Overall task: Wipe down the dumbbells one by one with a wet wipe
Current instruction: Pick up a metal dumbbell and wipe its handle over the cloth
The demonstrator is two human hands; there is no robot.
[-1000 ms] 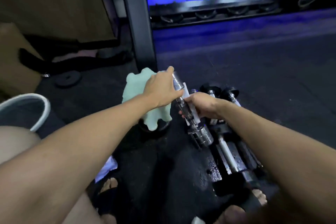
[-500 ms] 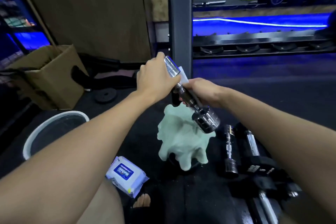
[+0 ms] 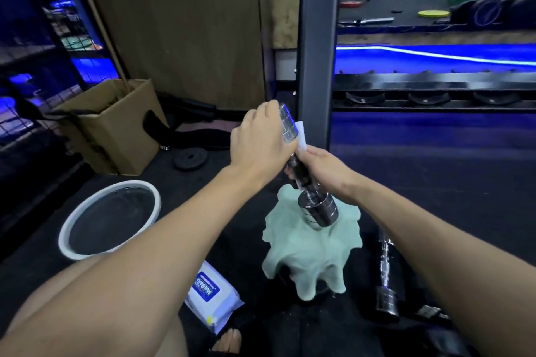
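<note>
A: From the head camera, what are the hands doing?

B: The left hand (image 3: 262,143) grips the upper chrome end of a dumbbell (image 3: 307,174), fingers curled round it. The dumbbell is held in the air, tilted, with its lower end hanging over a green cloth (image 3: 307,252).

A: And the right hand?

B: The right hand (image 3: 322,166) is curled round the dumbbell's handle, holding a white wipe (image 3: 301,136) against it. A corner of the wipe sticks up above the fingers, just beside the upper chrome end.

A: So both hands are on the same dumbbell?

B: Yes, the left one above, the right one just below, touching or nearly so.

A: What lies on the floor?

B: The green cloth is draped over something dark that I cannot make out. To its right a second dumbbell (image 3: 385,272) lies on the dark floor (image 3: 435,188), chrome as well. Left of the cloth, near the person's leg, is a wipes pack (image 3: 213,298), white with a blue label.

A: Anything farther left?

B: A round white basin (image 3: 111,219), and behind it a cardboard box (image 3: 116,127). A small black plate (image 3: 190,159) lies on the floor between the box and the hands.

A: And behind the hands?

B: A dark upright post (image 3: 317,46), with a rack (image 3: 435,90) to its right, lit blue.
</note>
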